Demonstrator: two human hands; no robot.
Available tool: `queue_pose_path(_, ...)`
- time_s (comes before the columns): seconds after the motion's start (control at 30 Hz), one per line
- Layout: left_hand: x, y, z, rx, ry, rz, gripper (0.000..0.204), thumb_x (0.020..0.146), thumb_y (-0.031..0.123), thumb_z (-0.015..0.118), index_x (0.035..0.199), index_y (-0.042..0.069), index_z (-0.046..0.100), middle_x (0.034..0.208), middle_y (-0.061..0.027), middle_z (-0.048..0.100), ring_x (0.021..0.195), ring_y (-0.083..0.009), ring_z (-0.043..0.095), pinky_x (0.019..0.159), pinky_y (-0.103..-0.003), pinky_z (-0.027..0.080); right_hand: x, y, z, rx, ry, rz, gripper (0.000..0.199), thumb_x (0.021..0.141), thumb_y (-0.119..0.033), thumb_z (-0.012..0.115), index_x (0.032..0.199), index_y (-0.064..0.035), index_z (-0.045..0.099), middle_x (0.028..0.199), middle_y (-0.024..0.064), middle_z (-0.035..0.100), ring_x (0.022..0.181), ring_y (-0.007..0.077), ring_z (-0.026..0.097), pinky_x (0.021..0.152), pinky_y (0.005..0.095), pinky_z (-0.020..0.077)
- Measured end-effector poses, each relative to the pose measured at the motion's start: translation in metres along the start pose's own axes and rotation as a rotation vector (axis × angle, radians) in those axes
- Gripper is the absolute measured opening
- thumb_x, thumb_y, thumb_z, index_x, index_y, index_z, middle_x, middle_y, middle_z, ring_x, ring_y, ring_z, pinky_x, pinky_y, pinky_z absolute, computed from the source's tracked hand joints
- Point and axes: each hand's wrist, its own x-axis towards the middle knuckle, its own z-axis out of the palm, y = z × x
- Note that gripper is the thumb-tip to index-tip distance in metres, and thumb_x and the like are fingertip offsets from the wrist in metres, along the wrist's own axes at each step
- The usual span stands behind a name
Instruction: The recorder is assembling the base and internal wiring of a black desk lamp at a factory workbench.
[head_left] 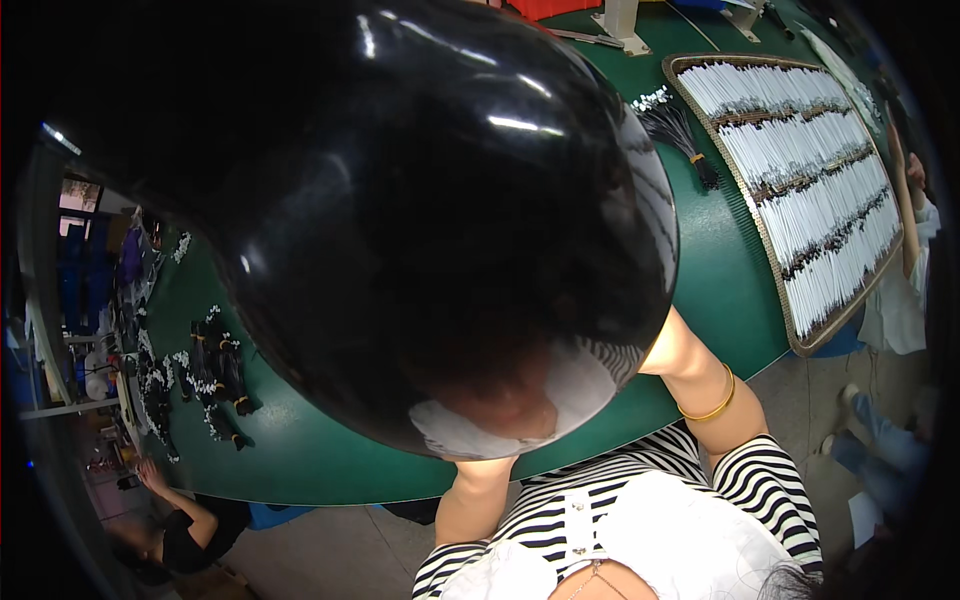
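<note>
A large, glossy black rounded cover [480,220], perhaps a lamp shade, fills the middle of the head view and hides both my hands. My left forearm [477,500] comes up from the lower edge and goes out of sight beneath the cover's lower rim. Wearing a gold bangle [712,400], my right forearm [690,365] passes behind the cover's lower right side. What either hand holds or touches is hidden. Around the cover shows the green tabletop [340,470].
At right, a shallow tray [790,325] holds rows of white thin pieces with dark ends. Beside it lies a bundle of black wires [680,140] with white tips. More wire bundles [215,370] lie at left. One person [185,530] sits lower left; another person's arm [905,200] shows at far right.
</note>
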Motion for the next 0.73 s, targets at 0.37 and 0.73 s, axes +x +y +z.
queue_pose_path(0.37,0.000,0.003,0.005,-0.065,0.089,-0.072,0.019,0.067,-0.011,0.049,0.085,-0.004,0.049,0.079,-0.0078,0.053,0.072,-0.0124,0.052,0.068,-0.022,0.039,0.000,0.005,-0.002,0.047,-0.024,0.037,0.021,0.068,-0.003,0.057,0.087,0.0028,0.054,0.082,0.0083,0.056,0.075,0.0111,0.052,0.069,0.0223,0.0421)
queue_pose_path(0.73,-0.004,-0.003,-0.004,0.162,-0.051,0.053,0.015,0.066,-0.007,0.053,0.081,-0.005,0.051,0.077,-0.0063,0.051,0.069,-0.0097,0.050,0.067,-0.020,0.038,-0.002,-0.017,0.006,-0.309,0.059,-0.044,0.017,0.065,-0.008,0.061,0.079,-0.0011,0.057,0.074,0.0065,0.056,0.066,0.0120,0.053,0.060,0.0220,0.0411)
